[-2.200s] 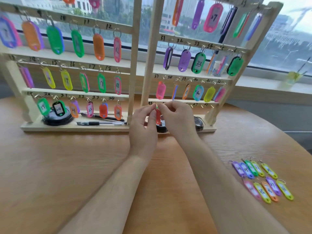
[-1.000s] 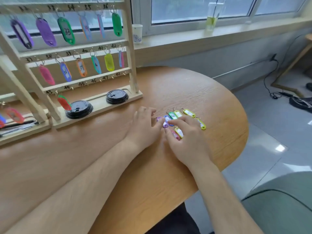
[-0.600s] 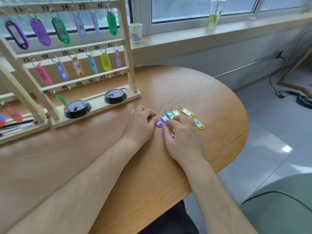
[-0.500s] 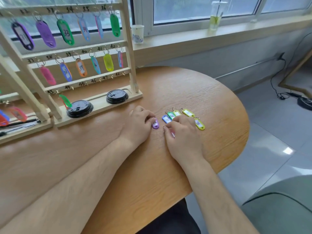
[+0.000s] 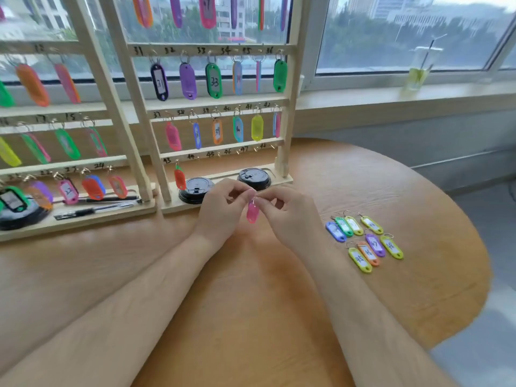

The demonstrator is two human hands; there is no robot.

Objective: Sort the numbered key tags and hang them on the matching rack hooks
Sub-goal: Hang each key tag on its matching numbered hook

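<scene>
While the pink key tag (image 5: pixel 252 213) is pinched at its ring end by the left hand (image 5: pixel 223 209) and the right hand (image 5: pixel 289 216), both curled, above the table (image 5: pixel 251 289) near its far edge before the rack (image 5: pixel 289 121), it is judged light, stiff and slick, best taken by the ring.

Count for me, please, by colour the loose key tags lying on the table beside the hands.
Yellow tags: 4
Blue tag: 1
Green tag: 1
Purple tag: 1
Orange tag: 1
Total on the table: 8, not counting the pink tag that the left hand and right hand pinch.
</scene>
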